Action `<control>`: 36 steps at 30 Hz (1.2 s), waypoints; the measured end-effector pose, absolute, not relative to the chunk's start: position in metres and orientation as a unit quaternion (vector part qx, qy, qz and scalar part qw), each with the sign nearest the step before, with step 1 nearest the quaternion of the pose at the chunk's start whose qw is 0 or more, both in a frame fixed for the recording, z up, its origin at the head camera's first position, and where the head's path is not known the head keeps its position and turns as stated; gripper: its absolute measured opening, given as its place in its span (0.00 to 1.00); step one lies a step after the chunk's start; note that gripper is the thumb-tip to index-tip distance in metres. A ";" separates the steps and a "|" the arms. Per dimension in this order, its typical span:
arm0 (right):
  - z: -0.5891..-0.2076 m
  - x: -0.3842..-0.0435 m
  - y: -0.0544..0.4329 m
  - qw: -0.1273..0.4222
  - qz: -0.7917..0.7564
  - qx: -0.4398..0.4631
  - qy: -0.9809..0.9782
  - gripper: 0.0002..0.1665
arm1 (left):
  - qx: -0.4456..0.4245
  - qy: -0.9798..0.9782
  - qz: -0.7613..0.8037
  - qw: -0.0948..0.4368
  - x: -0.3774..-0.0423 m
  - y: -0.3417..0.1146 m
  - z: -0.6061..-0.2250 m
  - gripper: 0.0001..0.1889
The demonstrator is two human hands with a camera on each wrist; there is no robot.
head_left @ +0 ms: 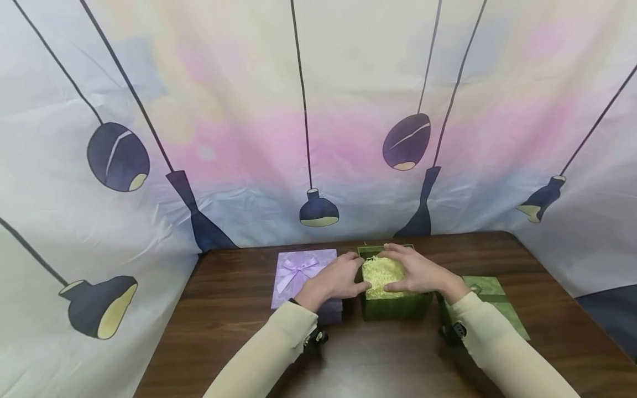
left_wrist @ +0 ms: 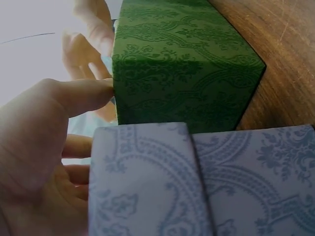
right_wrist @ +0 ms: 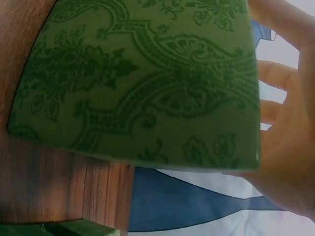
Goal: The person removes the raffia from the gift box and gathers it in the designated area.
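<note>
A green patterned gift box [head_left: 395,309] stands uncovered on the table, filled with pale yellow shredded paper [head_left: 380,275]. At the box's left rim is my left hand [head_left: 335,279], its thumb straight and touching the edge in the left wrist view. My right hand [head_left: 420,271] reaches over the right rim, thumb and fingers spread above the shredded paper. The right wrist view has the green box wall [right_wrist: 172,88] close beside that hand. Beneath my left forearm and hand sits a lilac gift box [head_left: 308,260] with its lid on and a ribbon bow.
A green lid [head_left: 497,298] lies to the right, partly behind my right sleeve. The dark wooden table [head_left: 214,315] runs back to a hanging cloth [head_left: 259,138] printed with lamps.
</note>
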State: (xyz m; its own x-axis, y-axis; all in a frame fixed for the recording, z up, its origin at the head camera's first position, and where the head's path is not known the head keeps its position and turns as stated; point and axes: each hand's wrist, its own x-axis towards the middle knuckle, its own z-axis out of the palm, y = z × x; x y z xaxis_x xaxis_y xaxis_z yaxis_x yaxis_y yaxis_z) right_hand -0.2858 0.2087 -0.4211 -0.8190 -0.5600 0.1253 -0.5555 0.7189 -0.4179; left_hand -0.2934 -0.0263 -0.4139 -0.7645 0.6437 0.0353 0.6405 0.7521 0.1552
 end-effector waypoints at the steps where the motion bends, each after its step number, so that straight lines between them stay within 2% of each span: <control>1: -0.422 -0.285 0.207 0.013 -0.221 -0.298 0.928 0.47 | 0.344 0.936 0.074 0.010 -0.293 -0.026 -0.414 0.34; 10: -0.429 -0.286 0.198 0.055 -0.189 -0.299 0.934 0.50 | 0.353 0.933 0.060 0.035 -0.290 -0.031 -0.412 0.37; 18: -0.434 -0.294 0.194 0.059 -0.154 -0.311 0.936 0.48 | 0.357 0.931 0.072 0.039 -0.293 -0.031 -0.411 0.38; 25: -0.440 -0.298 0.188 0.034 -0.112 -0.322 0.940 0.49 | 0.351 0.932 0.077 0.043 -0.295 -0.028 -0.410 0.40; 36: -0.446 -0.299 0.181 0.063 -0.094 -0.307 0.945 0.49 | 0.349 0.932 0.081 0.049 -0.292 -0.030 -0.412 0.42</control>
